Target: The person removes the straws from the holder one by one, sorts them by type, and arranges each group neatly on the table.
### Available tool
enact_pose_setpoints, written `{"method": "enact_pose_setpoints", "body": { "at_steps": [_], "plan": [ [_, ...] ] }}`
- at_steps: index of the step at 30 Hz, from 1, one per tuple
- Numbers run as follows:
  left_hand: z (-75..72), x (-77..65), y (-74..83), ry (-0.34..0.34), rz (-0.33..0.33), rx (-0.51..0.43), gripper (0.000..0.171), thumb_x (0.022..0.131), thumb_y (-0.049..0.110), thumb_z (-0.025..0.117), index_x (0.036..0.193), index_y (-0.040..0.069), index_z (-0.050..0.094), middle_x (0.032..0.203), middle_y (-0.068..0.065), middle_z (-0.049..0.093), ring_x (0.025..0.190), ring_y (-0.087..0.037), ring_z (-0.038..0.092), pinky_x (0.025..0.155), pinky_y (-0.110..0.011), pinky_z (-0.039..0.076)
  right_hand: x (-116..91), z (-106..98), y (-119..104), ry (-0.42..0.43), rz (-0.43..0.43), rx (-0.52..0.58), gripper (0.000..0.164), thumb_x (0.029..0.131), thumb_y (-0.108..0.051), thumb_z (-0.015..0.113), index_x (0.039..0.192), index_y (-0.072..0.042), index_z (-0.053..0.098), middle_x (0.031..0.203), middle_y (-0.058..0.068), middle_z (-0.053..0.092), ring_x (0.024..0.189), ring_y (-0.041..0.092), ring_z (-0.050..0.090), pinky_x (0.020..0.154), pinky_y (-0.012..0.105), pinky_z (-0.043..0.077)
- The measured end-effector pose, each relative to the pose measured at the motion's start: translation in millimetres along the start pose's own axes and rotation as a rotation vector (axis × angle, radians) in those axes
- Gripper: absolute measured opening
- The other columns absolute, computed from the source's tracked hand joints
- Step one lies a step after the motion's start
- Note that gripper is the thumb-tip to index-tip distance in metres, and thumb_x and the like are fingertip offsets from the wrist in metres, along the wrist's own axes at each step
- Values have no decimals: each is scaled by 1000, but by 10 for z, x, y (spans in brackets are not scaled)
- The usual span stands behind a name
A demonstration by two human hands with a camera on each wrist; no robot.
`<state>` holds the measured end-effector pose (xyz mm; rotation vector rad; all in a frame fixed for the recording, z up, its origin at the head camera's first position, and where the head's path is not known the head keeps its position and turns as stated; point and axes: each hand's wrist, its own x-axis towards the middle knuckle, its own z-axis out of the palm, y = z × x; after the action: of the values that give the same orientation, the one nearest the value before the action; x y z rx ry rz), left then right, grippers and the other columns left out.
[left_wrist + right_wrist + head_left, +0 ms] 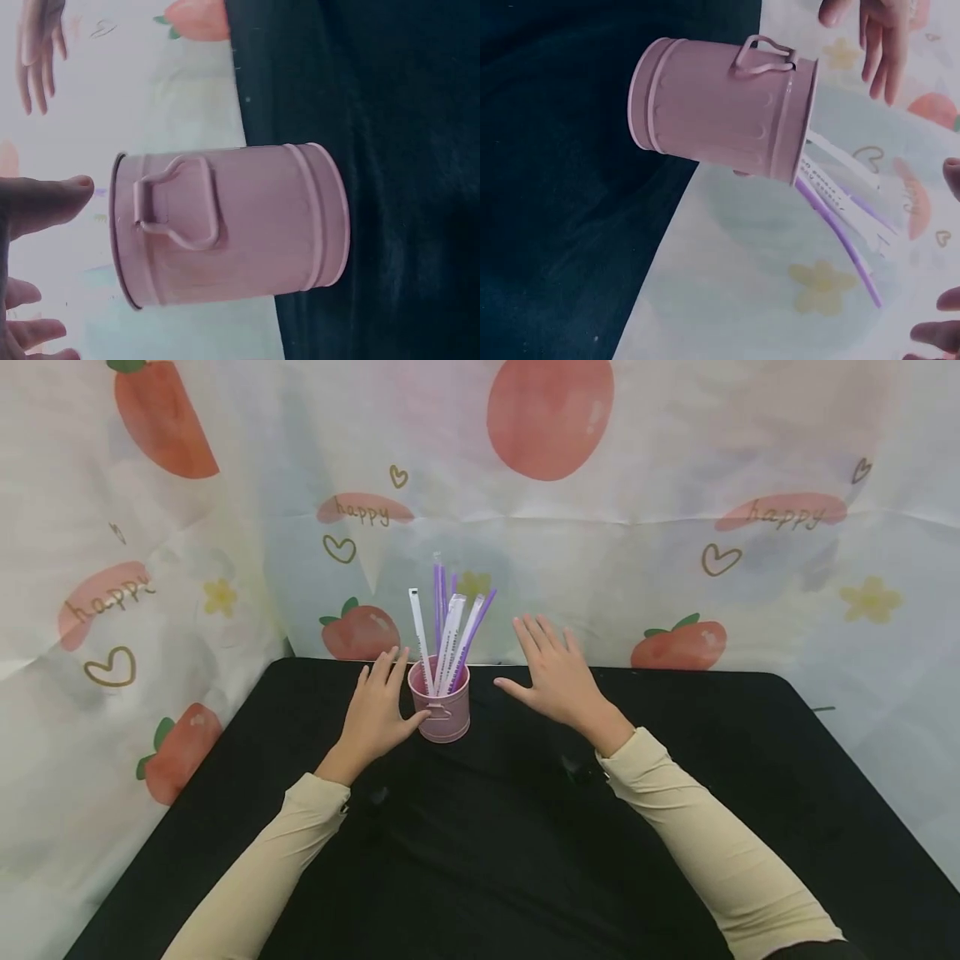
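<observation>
Pale cloth walls [637, 552] rise behind and to the left, printed with red fruit [360, 633], gold heart outlines, yellow flowers [870, 600] and the word "happy" on pink patches. Before them lies a bench [480, 860] covered in black, its cloth faintly creased.

Near the far edge of the bench, left of its middle, a pink bucket [450, 723] stands upright. It has ridges near its rim and base, and a small wire handle [214, 202] in the same pink sits on its wall, just below the rim. Purple straws [438, 610] and white sticks [450, 643] with small dark print stand in the bucket and reach well above its rim; one purple straw leans out to the right.

On the bucket's left side is the left hand [375, 714], fingers extended and a little apart, thumb [52, 201] pointing toward the bucket. It has hold of nothing; seen from the head, the thumb overlaps the bucket's wall, while the left wrist view shows a gap between thumb and rim.

To the right, clearly apart from the bucket, the right hand [566, 685] is held with fingers straight and slightly spread, the thumb stretched out toward the bucket, and nothing gripped. Both forearms wear cream sleeves [705, 827], and they come in from the near side over the bench.
</observation>
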<state>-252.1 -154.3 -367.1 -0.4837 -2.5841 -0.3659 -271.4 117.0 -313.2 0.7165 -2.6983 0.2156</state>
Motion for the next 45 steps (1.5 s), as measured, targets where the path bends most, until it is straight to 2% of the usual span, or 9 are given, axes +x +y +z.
{"method": "enact_pose_setpoints", "body": {
  "at_steps": [2,5,10,16,20,25,30,37,45],
  "plan": [
    [-12,6,-28,-9,-47,-85,94,74,37,78,146,3,28,147,-20,35,135,-36,37,111,-56,32,63,13,1,15,-12,36,86,88,-54,55,149,-4,21,154,16,27,143,32,24,114,61,21],
    [-14,12,-67,-18,-115,-269,93,75,31,78,147,2,26,148,-19,35,133,-37,39,109,-55,36,157,45,-5,30,-14,131,81,89,-49,56,148,-4,24,151,17,33,141,31,30,114,57,25],
    [34,20,-138,-25,-176,-584,87,79,17,76,147,1,24,147,-22,36,132,-37,41,109,-54,36,286,134,-28,42,44,425,72,91,-40,58,147,-5,28,146,15,42,135,31,39,112,49,33],
    [94,17,-187,-62,-281,-965,76,86,6,65,148,4,22,146,-23,35,135,-37,38,112,-53,32,389,302,-46,73,138,796,58,93,-27,57,141,-1,37,134,18,54,125,31,51,106,48,41],
    [145,14,-215,-84,-348,-1117,70,90,5,60,149,7,22,148,-23,30,137,-37,33,114,-54,29,413,412,-40,76,199,942,52,94,-24,56,137,1,42,129,22,57,119,34,56,101,47,46],
    [138,25,-190,-102,-365,-1164,72,89,1,60,149,6,20,150,-25,26,139,-39,28,115,-55,24,424,527,-33,74,270,1059,48,95,-21,55,136,0,44,128,23,57,115,36,58,100,47,47],
    [103,34,-146,-134,-313,-1109,81,83,-4,65,149,2,17,150,-26,26,140,-38,26,116,-53,23,470,641,-63,93,311,1187,44,95,-17,54,133,3,45,125,28,57,112,41,58,98,50,48],
    [183,37,-184,-139,-253,-1066,87,78,-8,69,148,-1,18,148,-28,27,139,-41,28,114,-56,25,528,758,-121,99,349,1311,42,94,-10,54,131,8,44,126,31,54,113,43,57,98,51,47],
    [509,30,-357,-152,-291,-1054,83,79,0,71,147,7,25,147,-23,33,137,-39,34,111,-55,32,601,825,-190,77,405,1323,41,92,-8,58,130,5,47,126,27,56,113,36,59,96,43,51]
  ]
}}
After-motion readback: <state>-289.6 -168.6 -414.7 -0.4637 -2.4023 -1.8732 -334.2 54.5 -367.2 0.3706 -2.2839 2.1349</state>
